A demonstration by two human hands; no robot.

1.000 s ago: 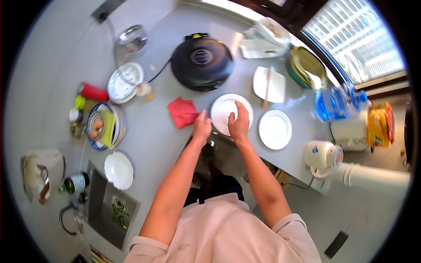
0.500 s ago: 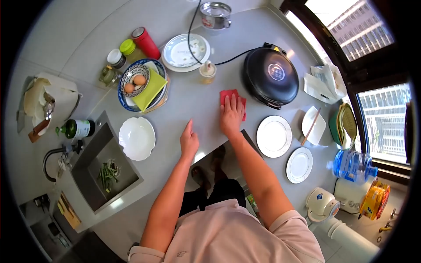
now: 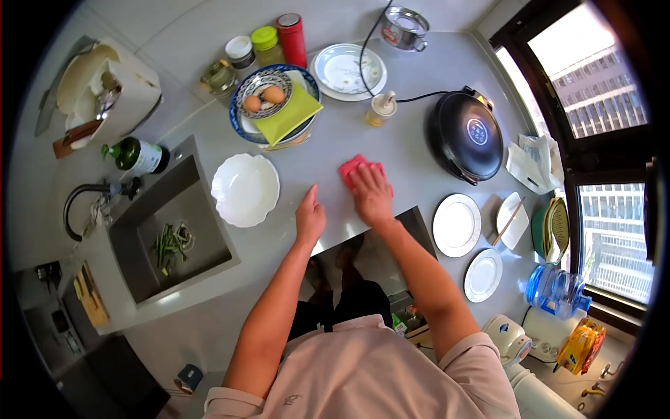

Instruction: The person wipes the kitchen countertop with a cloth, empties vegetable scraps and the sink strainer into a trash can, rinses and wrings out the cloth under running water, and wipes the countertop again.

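My right hand [image 3: 373,197] lies on a folded red cloth [image 3: 354,166], fingers stretched over it and pressing it to the grey countertop near the front edge. To its left, my left hand [image 3: 311,216] hovers over or rests on the counter edge; contact is unclear. One finger points forward, the others are curled, and nothing shows in them. A white scalloped bowl [image 3: 246,190] is the nearest dish to the left hand. Beyond the cloth stands a small jar with a pale top [image 3: 382,109]. A round black electric griddle [image 3: 465,136] sits closed to the right.
Left is a sink [image 3: 132,237] with green vegetables [image 3: 171,244]. Behind the bowl, eggs [image 3: 264,100] and a yellow-green cloth [image 3: 289,115] top stacked dishes. White plates [image 3: 457,225] lie right, near a square bowl [image 3: 513,222]. A black cord [image 3: 422,96] crosses the back.
My right hand has slid the red cloth left and toward the counter's front edge, away from the griddle. My left hand stays near the edge, its finger still pointing. The camera view has turned.
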